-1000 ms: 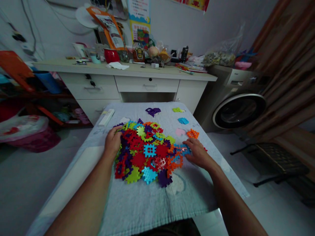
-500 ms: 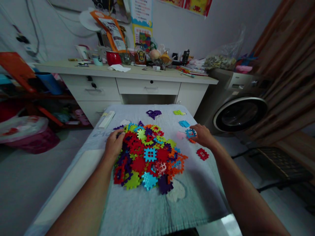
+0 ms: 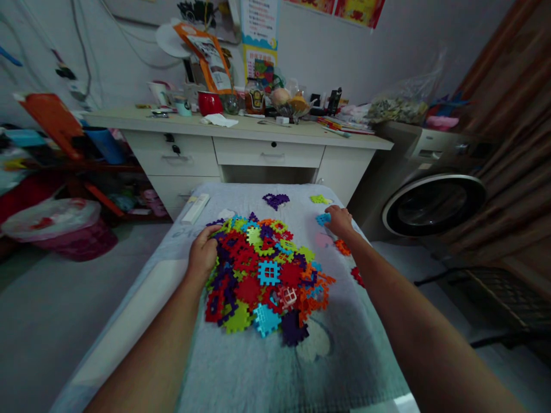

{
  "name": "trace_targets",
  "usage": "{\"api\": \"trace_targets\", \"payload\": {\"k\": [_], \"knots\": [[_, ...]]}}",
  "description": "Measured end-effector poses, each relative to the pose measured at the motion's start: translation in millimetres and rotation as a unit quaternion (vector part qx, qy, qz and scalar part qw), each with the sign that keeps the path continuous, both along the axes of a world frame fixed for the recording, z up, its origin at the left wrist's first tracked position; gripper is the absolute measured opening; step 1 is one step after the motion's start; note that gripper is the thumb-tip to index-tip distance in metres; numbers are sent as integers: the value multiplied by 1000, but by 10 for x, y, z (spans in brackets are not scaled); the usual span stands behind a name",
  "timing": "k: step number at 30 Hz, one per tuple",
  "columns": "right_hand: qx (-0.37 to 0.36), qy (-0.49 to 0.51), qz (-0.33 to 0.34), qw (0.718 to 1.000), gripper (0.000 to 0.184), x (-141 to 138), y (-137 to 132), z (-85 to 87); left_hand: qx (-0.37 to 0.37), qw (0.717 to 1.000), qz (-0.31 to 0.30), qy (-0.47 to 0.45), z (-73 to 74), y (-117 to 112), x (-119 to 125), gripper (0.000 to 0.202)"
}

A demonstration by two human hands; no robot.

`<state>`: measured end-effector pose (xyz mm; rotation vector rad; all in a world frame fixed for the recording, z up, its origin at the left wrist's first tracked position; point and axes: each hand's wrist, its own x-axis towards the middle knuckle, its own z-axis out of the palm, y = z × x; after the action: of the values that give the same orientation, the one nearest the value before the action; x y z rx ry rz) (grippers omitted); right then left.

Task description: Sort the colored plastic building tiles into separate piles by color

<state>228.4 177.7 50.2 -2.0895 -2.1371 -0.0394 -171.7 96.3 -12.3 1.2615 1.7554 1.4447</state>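
A heap of colorful toothed plastic building tiles (image 3: pixel 248 289) in red, purple, green, blue and orange lies on the cloth-covered table. My left hand (image 3: pixel 204 251) rests against the heap's left edge, fingers loosely apart; its fingertips partly disappear among the tiles. Over at the right, my right hand (image 3: pixel 339 221) has its bent fingers on a blue tile (image 3: pixel 322 219), partly covering it. Close by are a green tile group (image 3: pixel 319 199) behind, orange tiles (image 3: pixel 343 247) in front, and red tiles (image 3: pixel 357 276) half hidden by my right forearm. Purple tiles (image 3: pixel 276 200) lie at the far middle.
A white box-like strip (image 3: pixel 196 209) lies at the table's far left. Beyond stands a white desk (image 3: pixel 258 133) loaded with jars, a red pot and papers. A washing machine (image 3: pixel 430 189) is on the right, a lined pink bin (image 3: pixel 69 235) on the left.
My right hand has carried a blue tile away from above the orange tiles, farther back to the blue tile spot. My left hand stays by the heap. The view has shifted slightly.
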Motion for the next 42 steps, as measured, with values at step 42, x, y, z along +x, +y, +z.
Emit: {"api": "trace_targets", "payload": {"k": [42], "knots": [[73, 195, -108, 972, 49, 608, -885, -408, 50, 985, -28, 163, -35, -43, 20, 45]]}}
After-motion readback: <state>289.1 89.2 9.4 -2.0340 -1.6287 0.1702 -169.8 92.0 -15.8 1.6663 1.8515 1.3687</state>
